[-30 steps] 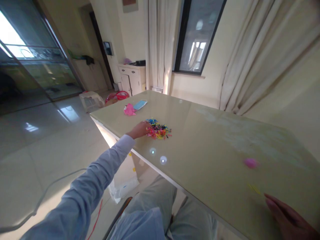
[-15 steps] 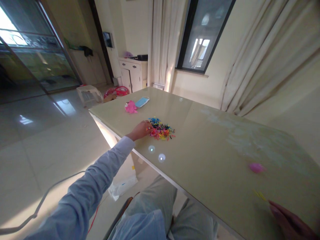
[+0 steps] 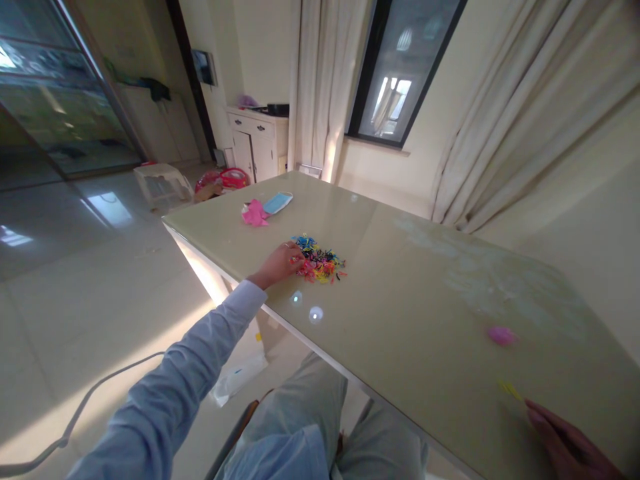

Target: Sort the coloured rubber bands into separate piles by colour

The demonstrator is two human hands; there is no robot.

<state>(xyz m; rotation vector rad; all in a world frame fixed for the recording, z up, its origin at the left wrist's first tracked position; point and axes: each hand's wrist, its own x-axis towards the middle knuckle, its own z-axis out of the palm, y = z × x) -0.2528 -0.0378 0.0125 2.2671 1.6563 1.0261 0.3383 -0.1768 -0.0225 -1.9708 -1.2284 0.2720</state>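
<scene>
My left hand (image 3: 278, 263) reaches out, fingers curled loosely at the edge of the heap of small bright plastic bands (image 3: 318, 257) mid-table; whether it pinches one I cannot tell. My right hand (image 3: 567, 443) rests flat beside a yellow band (image 3: 511, 389). They look light, springy; pinch singly.

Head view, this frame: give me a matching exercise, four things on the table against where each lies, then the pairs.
Things:
1. face mask
2. pile of coloured bands
3. pink blob
4. yellow bands

Places:
A. at the left hand's fingertips
B. just ahead of the right hand
C. far end of the table, beside a pink crumpled thing
D. alone, beyond the yellow bands

Pairs: 1-C, 2-A, 3-D, 4-B
</scene>
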